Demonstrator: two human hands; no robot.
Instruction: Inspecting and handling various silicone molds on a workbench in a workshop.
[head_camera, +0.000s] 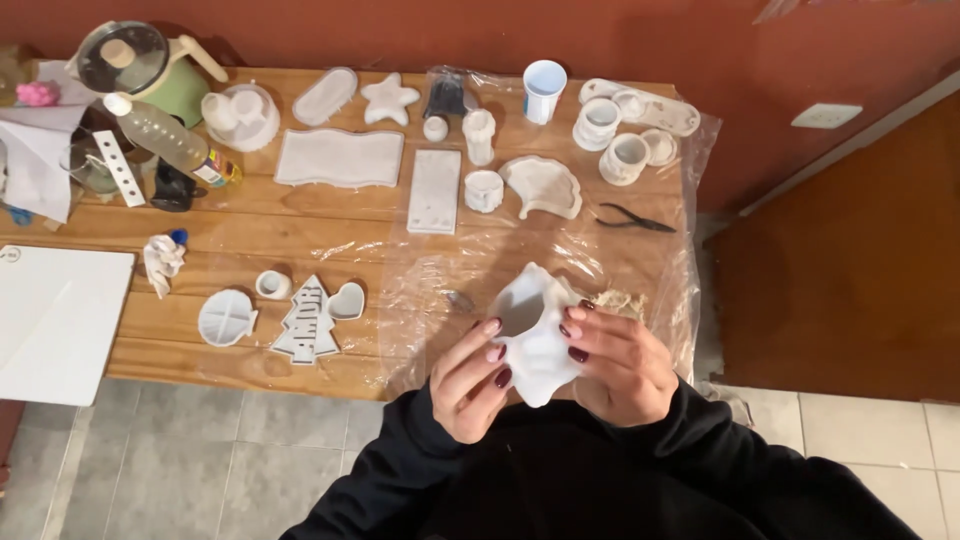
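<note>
Wooden desk (250, 225) is lying under plastic sheet (560, 250); at 6 o'clock both hands, left (470, 375) and right (620, 365), are pinching a white mould (535, 335) with their fingers. Flexing too hard risks tearing it.

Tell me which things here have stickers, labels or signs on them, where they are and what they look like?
Bottle: lying at the table's far left, clear plastic with a white cap; a yellow and red label wraps its lower end.
White plate: on the red wall at the right, a small blank rectangle.
Cup: far edge of the table, white with a blue rim, no label showing.
Nothing else shows a label, and there are no screens.
</note>
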